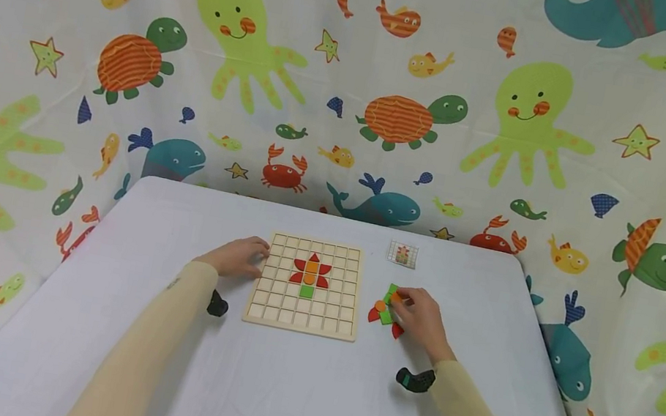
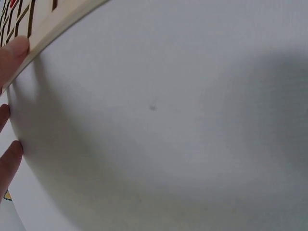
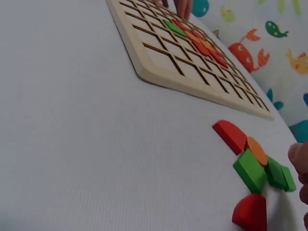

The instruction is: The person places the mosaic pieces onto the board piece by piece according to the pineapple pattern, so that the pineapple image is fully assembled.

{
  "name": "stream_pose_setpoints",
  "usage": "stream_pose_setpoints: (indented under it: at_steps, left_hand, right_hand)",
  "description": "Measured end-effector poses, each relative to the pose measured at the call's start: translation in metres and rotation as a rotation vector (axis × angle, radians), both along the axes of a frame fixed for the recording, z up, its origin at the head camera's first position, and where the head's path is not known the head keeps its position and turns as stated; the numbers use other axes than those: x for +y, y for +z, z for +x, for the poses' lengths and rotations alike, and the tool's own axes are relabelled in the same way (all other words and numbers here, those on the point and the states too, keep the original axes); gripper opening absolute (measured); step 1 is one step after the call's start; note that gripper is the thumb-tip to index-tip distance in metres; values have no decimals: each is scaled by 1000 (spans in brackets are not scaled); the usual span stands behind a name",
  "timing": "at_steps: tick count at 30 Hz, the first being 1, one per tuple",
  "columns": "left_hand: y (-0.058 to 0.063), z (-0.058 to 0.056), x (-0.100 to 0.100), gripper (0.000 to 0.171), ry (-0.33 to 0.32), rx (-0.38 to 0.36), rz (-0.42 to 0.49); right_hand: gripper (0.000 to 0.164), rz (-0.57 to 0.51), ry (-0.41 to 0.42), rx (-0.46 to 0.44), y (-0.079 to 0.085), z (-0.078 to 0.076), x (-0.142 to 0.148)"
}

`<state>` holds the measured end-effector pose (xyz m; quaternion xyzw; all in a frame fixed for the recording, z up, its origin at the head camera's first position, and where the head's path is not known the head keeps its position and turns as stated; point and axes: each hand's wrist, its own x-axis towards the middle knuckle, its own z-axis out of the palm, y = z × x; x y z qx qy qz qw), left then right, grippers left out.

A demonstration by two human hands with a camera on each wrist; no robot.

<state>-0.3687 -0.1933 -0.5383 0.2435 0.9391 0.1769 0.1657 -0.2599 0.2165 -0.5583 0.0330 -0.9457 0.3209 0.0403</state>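
Observation:
A square wooden grid board (image 1: 276, 302) lies on the table. In its middle is a figure of red quarter-round pieces (image 1: 297, 277), a red triangle, orange pieces (image 1: 312, 267) and a green square (image 1: 306, 292). My left hand (image 1: 236, 256) rests at the board's left edge, its thumb (image 2: 18, 47) touching the rim. Beyond the right edge my right hand (image 1: 421, 316) pinches an orange piece (image 1: 395, 298) over a loose cluster; its fingers partly hide that piece. Around it lie green pieces (image 3: 250, 171), an orange disc (image 3: 256, 151) and red quarter-rounds (image 3: 231, 135).
A small card (image 1: 402, 254) with a grid and a coloured figure lies behind the loose pieces, near the table's back edge. The table (image 1: 300, 395) has a white cover. A curtain (image 1: 359, 56) printed with sea animals hangs behind and at both sides.

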Motion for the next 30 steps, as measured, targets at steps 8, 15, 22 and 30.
stream_pose_setpoints:
  at_steps: [8, 15, 22, 30]
  left_hand:
    - [1, 1, 0, 50, 3, -12, 16]
    - [0, 1, -1, 50, -15, 2, 15]
    - [0, 0, -1, 50, -8, -4, 12]
    - [-1, -2, -1, 51, -7, -4, 6]
  right_hand:
    - [32, -20, 72, 8, 2, -10, -35]
    - [27, -36, 127, -10, 4, -18, -72]
    - [27, 22, 269, 20, 1, -20, -102]
    - [27, 69, 291, 18, -4, -21, -121]
